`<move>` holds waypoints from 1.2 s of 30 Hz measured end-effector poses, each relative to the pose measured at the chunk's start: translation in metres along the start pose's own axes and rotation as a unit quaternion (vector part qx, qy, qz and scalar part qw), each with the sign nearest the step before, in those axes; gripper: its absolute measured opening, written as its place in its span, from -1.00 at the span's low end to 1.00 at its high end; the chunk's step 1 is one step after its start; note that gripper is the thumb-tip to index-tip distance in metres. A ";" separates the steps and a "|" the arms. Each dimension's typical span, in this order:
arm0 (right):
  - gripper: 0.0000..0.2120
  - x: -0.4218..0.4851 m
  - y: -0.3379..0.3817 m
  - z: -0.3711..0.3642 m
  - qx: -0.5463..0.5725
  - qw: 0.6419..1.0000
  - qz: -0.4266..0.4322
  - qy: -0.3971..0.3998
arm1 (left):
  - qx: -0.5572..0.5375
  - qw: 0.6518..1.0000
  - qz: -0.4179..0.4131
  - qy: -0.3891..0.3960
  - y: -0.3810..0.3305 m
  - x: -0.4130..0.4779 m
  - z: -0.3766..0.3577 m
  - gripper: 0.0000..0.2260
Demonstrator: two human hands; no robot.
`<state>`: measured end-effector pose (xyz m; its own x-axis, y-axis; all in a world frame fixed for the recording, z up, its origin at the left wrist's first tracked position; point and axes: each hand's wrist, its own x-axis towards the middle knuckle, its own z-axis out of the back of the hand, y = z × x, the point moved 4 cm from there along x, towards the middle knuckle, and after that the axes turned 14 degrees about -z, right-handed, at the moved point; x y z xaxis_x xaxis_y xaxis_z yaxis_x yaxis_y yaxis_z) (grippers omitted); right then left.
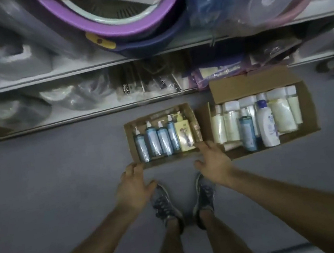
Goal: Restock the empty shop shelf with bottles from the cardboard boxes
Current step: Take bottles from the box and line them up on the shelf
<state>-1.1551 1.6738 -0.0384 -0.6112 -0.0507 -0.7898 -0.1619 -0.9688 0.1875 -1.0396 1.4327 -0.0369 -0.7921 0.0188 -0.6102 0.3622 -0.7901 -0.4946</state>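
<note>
Care is advised: with the left hand (134, 184) and right hand (213, 158) spread loose, nothing grasped, at the near corners of the small cardboard box (166, 161) of blue pump bottles (153, 141) on the floor (62, 184), both corners should be gripped evenly and kept level.

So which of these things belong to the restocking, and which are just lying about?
Job: small box, its blue pump bottles and yellow bottle; bigger box with white bottle; left hand, right hand.
Lying about: purple tub, bagged goods on shelves.
</note>
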 end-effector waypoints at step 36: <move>-0.03 0.356 -0.034 -0.187 0.194 0.973 -0.111 -0.053 | 0.102 0.993 0.052 -0.032 0.174 0.348 -0.222 -0.17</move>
<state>-1.2223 1.6437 -0.4353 -0.6008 0.1948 -0.7753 -0.5668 -0.7877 0.2413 -1.1427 1.4379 -0.4728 -0.7879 -0.1040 -0.6070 0.3425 -0.8931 -0.2916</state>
